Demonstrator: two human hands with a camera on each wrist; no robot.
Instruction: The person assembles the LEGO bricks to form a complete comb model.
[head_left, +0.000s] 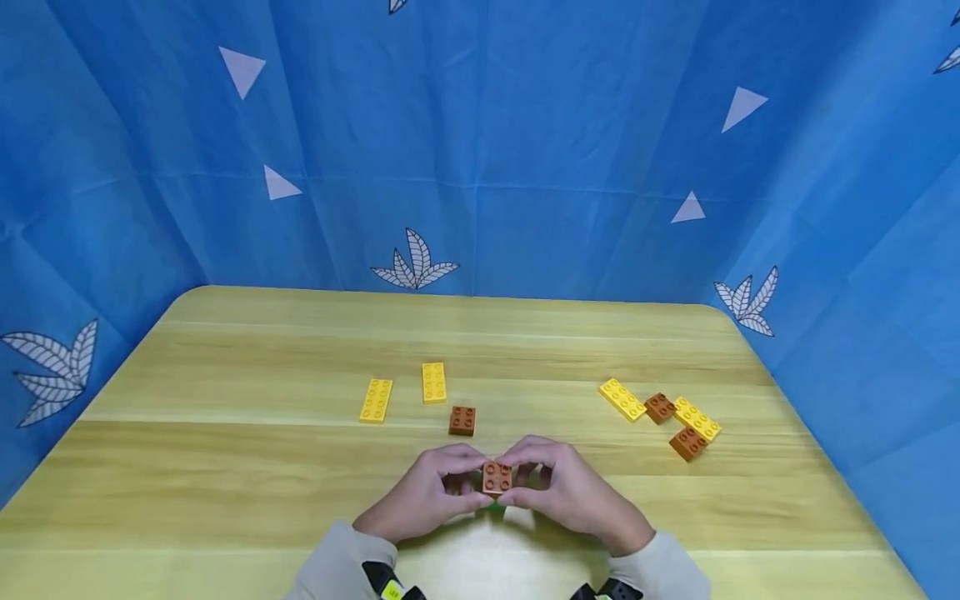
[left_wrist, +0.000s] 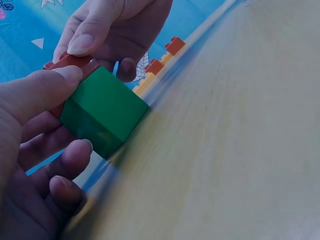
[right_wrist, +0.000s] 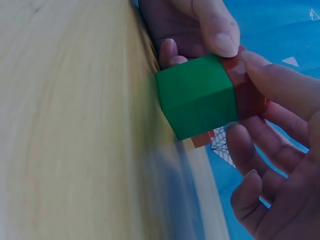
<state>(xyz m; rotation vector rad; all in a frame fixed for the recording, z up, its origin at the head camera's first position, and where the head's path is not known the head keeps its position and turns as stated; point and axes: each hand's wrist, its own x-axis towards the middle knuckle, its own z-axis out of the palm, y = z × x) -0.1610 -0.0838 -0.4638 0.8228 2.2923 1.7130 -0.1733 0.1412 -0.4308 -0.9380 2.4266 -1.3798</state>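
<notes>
A brown toy building brick (head_left: 497, 478) with studs on top sits on a taller green block (right_wrist: 197, 97), flush against it in both wrist views. From the left, my left hand (head_left: 431, 493) pinches the brown brick, thumb on the near side. My right hand (head_left: 573, 492) pinches the same brick from the opposite side. Lower fingers of both hands curl loosely beside the green block. In the head view the green block is mostly hidden under the brown brick. Whether its base touches the table, I cannot tell.
Beyond my hands lie a loose brown brick (head_left: 462, 421) and two yellow bricks, one left (head_left: 377, 401) and one farther back (head_left: 433, 382). At the right are yellow bricks (head_left: 622, 400) (head_left: 697, 419) and brown bricks (head_left: 660, 408) (head_left: 688, 444). Blue cloth (head_left: 480, 150) hangs behind the wooden table (head_left: 225, 483).
</notes>
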